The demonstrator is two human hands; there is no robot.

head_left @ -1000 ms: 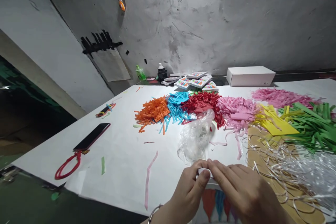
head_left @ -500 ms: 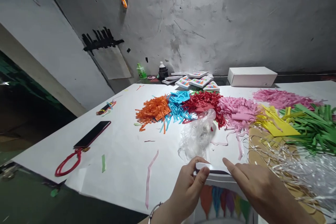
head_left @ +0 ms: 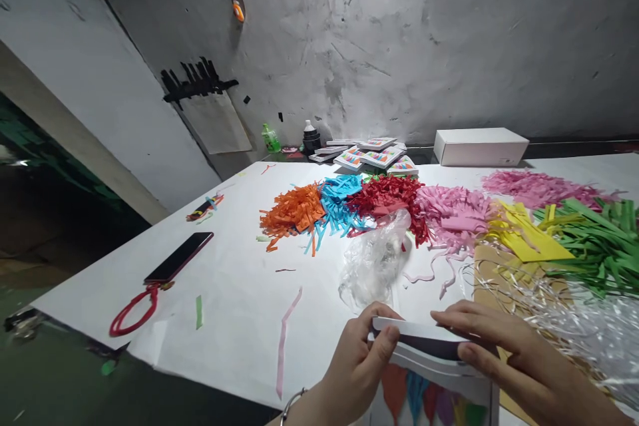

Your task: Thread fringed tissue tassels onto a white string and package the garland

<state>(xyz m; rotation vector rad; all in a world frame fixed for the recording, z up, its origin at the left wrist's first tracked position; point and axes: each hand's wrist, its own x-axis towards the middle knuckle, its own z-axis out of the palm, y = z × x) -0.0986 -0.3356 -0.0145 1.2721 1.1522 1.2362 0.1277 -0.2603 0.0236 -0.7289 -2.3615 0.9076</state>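
Observation:
At the table's near edge is a white box (head_left: 434, 379) with a picture of colored tassels on its front. My left hand (head_left: 362, 359) pinches the left end of its white flap, thumb in front and fingers behind. A dark gap shows beneath the flap. My right hand (head_left: 519, 359) is at the box's right end, its fingers spread, with fingertips and thumb touching the flap and top edge. Just behind the box lies a crumpled clear plastic bag (head_left: 374, 263). Orange paper fringe (head_left: 294, 210), blue fringe (head_left: 342, 200), red fringe (head_left: 389, 196) and pink fringe (head_left: 454, 210) lie beyond it.
Yellow paper (head_left: 534, 239), green fringe (head_left: 599, 239) and white strings on brown card (head_left: 492, 273) lie right. A phone (head_left: 180, 257) with a red strap is left. Flat printed boxes (head_left: 382, 156) and a long white box (head_left: 479, 146) stand near the wall.
My right hand has moved right and its fingers have spread over the box's end. The flap has lifted, and the dark gap under it looks larger.

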